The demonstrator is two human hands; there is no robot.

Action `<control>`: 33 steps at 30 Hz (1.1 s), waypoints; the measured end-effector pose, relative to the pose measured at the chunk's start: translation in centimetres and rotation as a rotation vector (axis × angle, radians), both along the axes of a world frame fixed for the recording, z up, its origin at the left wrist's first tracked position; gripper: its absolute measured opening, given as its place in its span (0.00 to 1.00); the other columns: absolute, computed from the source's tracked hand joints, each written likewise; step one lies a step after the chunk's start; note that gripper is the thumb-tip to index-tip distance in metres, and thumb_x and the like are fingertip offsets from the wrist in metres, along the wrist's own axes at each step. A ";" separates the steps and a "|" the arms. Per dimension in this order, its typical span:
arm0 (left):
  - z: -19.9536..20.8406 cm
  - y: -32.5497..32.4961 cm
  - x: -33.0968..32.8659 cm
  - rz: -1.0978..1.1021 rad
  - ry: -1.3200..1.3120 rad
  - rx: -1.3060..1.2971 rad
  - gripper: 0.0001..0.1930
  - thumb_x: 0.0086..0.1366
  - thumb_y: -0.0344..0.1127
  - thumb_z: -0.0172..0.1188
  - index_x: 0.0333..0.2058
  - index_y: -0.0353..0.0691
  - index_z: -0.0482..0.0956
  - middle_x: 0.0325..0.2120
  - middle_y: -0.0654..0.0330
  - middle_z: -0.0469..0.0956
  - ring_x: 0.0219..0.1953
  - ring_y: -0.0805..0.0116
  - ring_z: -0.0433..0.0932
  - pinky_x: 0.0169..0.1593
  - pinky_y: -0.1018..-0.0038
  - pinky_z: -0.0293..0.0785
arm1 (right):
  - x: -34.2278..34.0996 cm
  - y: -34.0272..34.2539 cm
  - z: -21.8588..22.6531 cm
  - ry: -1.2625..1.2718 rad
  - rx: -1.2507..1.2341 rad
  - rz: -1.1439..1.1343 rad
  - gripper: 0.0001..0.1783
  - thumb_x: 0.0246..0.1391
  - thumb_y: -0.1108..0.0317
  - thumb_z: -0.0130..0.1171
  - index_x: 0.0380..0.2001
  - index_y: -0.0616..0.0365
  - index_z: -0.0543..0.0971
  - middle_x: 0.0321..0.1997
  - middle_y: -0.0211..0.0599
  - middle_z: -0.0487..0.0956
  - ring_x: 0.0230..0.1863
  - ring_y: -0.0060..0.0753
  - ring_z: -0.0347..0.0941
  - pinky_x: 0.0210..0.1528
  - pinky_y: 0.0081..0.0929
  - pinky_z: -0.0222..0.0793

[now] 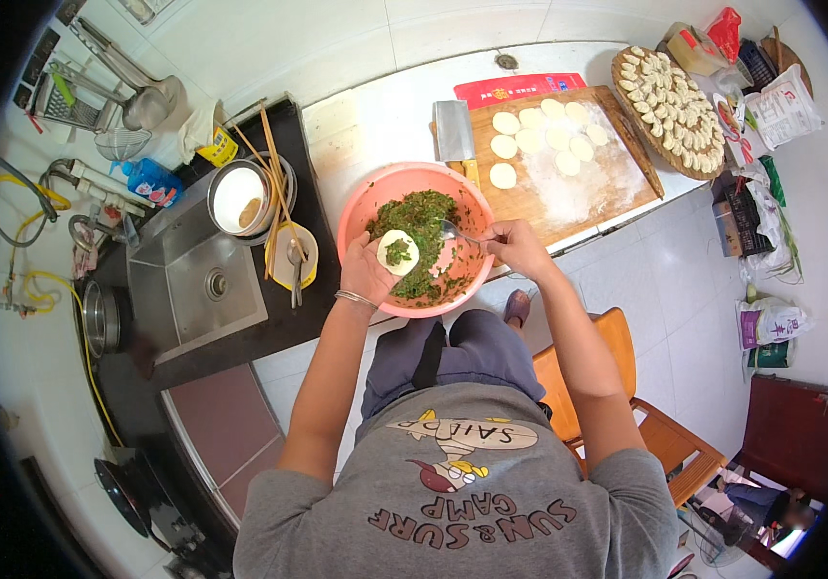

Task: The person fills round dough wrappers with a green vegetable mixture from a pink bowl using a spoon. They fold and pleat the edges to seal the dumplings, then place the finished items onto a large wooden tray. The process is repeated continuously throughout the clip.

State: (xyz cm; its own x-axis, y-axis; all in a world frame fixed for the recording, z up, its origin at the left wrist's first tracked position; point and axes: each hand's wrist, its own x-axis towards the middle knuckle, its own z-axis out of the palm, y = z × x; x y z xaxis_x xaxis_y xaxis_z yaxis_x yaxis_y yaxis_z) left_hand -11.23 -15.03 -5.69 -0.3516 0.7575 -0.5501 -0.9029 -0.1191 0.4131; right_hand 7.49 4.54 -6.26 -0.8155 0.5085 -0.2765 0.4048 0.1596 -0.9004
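Observation:
My left hand (366,273) cradles a round dumpling wrapper (411,260) over the left side of a pink basin (346,230). A small mound of green filling (397,252) lies in the middle of the wrapper. Over the basin's right rim, my right hand (520,249) grips a thin-handled metal utensil (470,237). Its head is at the chopped green filling (420,207) in the basin; whether it is a fork or a spoon I cannot make out. Several flat wrappers (503,176) lie on the floured wooden board (496,207) to the right.
A cleaver (453,133) lies at the board's left edge and a rolling pin (632,143) on its right. Farther right, a round tray (623,72) carries many finished dumplings. To the left are a sink (173,314), bowls with long chopsticks (272,159), and a yellow-rimmed bowl (310,239) with spoons.

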 end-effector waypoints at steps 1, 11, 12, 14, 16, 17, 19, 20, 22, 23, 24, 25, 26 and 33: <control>-0.1 -0.1 0.0 -0.006 -0.003 0.016 0.27 0.69 0.45 0.31 0.54 0.26 0.60 0.52 0.47 0.68 0.55 0.55 0.69 0.59 0.59 0.64 | 0.1 0.0 0.3 -0.007 0.036 0.020 0.04 0.46 0.80 0.56 0.26 0.65 0.80 0.21 0.26 0.76 0.24 0.14 0.68 0.28 0.18 0.65; -1.1 -0.3 0.1 -0.025 -0.029 0.020 0.30 0.68 0.47 0.32 0.57 0.24 0.57 0.54 0.44 0.67 0.56 0.52 0.68 0.61 0.57 0.62 | 1.0 -0.9 0.2 0.028 0.008 -0.064 0.06 0.47 0.78 0.58 0.30 0.61 0.81 0.20 0.32 0.76 0.23 0.20 0.69 0.28 0.22 0.66; -0.9 -0.3 0.2 -0.028 -0.039 0.032 0.29 0.68 0.46 0.32 0.56 0.24 0.58 0.53 0.45 0.67 0.55 0.53 0.68 0.60 0.57 0.63 | 1.0 -1.4 1.0 0.045 -0.004 -0.077 0.06 0.47 0.78 0.58 0.30 0.62 0.81 0.21 0.33 0.76 0.23 0.20 0.69 0.27 0.22 0.66; -0.4 -0.1 0.4 -0.044 -0.052 0.048 0.28 0.68 0.46 0.32 0.55 0.25 0.60 0.52 0.45 0.68 0.55 0.54 0.69 0.59 0.58 0.64 | 0.9 -2.0 1.9 0.113 0.041 -0.070 0.06 0.49 0.77 0.58 0.31 0.62 0.81 0.23 0.31 0.76 0.24 0.19 0.68 0.28 0.21 0.65; 0.5 0.0 0.7 -0.072 -0.056 0.056 0.29 0.68 0.46 0.31 0.55 0.24 0.60 0.52 0.45 0.68 0.55 0.54 0.69 0.59 0.57 0.64 | 0.7 -2.4 2.6 0.218 0.158 -0.032 0.04 0.51 0.77 0.58 0.31 0.62 0.80 0.25 0.27 0.75 0.25 0.15 0.66 0.28 0.17 0.63; 0.5 0.0 0.8 -0.095 -0.067 0.088 0.29 0.69 0.47 0.29 0.55 0.24 0.59 0.53 0.45 0.68 0.55 0.53 0.69 0.60 0.57 0.64 | 0.7 -2.7 3.1 0.230 0.189 0.002 0.05 0.50 0.77 0.58 0.32 0.62 0.80 0.27 0.31 0.75 0.27 0.20 0.69 0.30 0.19 0.64; 1.2 0.3 1.0 -0.118 -0.110 0.126 0.30 0.69 0.47 0.28 0.56 0.24 0.59 0.53 0.44 0.67 0.56 0.53 0.68 0.60 0.57 0.63 | 0.6 -2.9 3.0 0.300 0.295 0.036 0.07 0.48 0.78 0.58 0.33 0.62 0.80 0.28 0.34 0.76 0.28 0.25 0.71 0.31 0.21 0.66; 1.7 0.5 1.2 -0.130 -0.131 0.146 0.30 0.69 0.47 0.28 0.56 0.24 0.58 0.53 0.44 0.67 0.56 0.52 0.68 0.60 0.57 0.63 | 0.6 -3.1 2.8 0.335 0.349 0.054 0.07 0.48 0.79 0.58 0.33 0.62 0.80 0.28 0.35 0.76 0.29 0.28 0.72 0.32 0.23 0.66; 3.2 0.8 2.0 -0.123 -0.113 0.157 0.31 0.69 0.48 0.27 0.56 0.22 0.58 0.54 0.43 0.66 0.57 0.50 0.67 0.61 0.56 0.62 | 0.8 -3.3 2.2 0.363 0.394 0.086 0.10 0.46 0.81 0.57 0.34 0.60 0.81 0.29 0.38 0.76 0.32 0.35 0.73 0.35 0.26 0.68; 3.4 1.1 1.8 -0.126 -0.102 0.158 0.31 0.69 0.48 0.27 0.56 0.22 0.58 0.54 0.42 0.66 0.57 0.49 0.67 0.61 0.55 0.62 | 0.7 -3.2 2.0 0.360 0.396 0.086 0.11 0.46 0.81 0.57 0.34 0.60 0.81 0.29 0.38 0.76 0.33 0.36 0.73 0.35 0.27 0.68; 3.3 1.1 1.9 -0.128 -0.098 0.152 0.31 0.69 0.48 0.27 0.56 0.21 0.57 0.54 0.42 0.65 0.57 0.49 0.67 0.61 0.54 0.61 | 0.8 -3.3 1.5 0.351 0.390 0.086 0.11 0.46 0.81 0.57 0.35 0.60 0.81 0.29 0.38 0.76 0.33 0.36 0.73 0.35 0.27 0.68; 3.0 1.2 1.6 -0.137 -0.108 0.183 0.32 0.69 0.48 0.27 0.55 0.20 0.57 0.54 0.41 0.65 0.56 0.47 0.67 0.61 0.52 0.61 | 0.8 -3.3 1.0 0.364 0.427 0.088 0.11 0.46 0.81 0.57 0.35 0.59 0.81 0.29 0.37 0.76 0.33 0.36 0.73 0.36 0.27 0.68; 2.9 1.1 1.8 -0.136 -0.122 0.182 0.32 0.69 0.48 0.28 0.55 0.20 0.58 0.54 0.41 0.65 0.56 0.47 0.67 0.61 0.52 0.61 | 0.9 -3.5 0.6 0.385 0.431 0.079 0.10 0.46 0.80 0.58 0.34 0.59 0.81 0.28 0.37 0.75 0.32 0.36 0.72 0.34 0.27 0.68; 2.3 1.5 2.1 -0.106 -0.139 0.079 0.31 0.68 0.48 0.31 0.54 0.21 0.60 0.51 0.41 0.67 0.55 0.46 0.68 0.60 0.51 0.63 | 1.3 -3.3 -0.7 0.384 0.380 0.081 0.08 0.46 0.80 0.59 0.32 0.60 0.81 0.26 0.36 0.72 0.28 0.34 0.70 0.31 0.27 0.67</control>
